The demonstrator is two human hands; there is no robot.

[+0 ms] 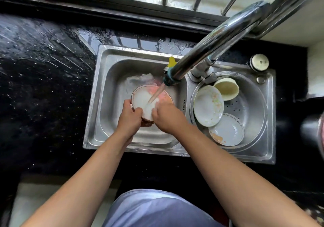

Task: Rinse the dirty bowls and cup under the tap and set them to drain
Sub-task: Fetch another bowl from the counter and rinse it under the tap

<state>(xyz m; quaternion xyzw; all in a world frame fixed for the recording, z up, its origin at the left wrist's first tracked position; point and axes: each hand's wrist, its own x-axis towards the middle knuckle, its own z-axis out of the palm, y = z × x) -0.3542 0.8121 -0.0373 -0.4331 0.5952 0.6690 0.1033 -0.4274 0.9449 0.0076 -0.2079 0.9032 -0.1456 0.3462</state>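
left hand grips near-left rim of floral bowl, tilted in left sink basin under running tap. right hand on bowl's inside; grip cannot be told. right basin's drain basket holds cream cup, patterned bowl, lettered bowl.

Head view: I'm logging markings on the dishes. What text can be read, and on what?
"may you be happy": tiny print along the rim of the white bowl lying nearest the person in the right basin; the reading is uncertain.
No other text is visible.
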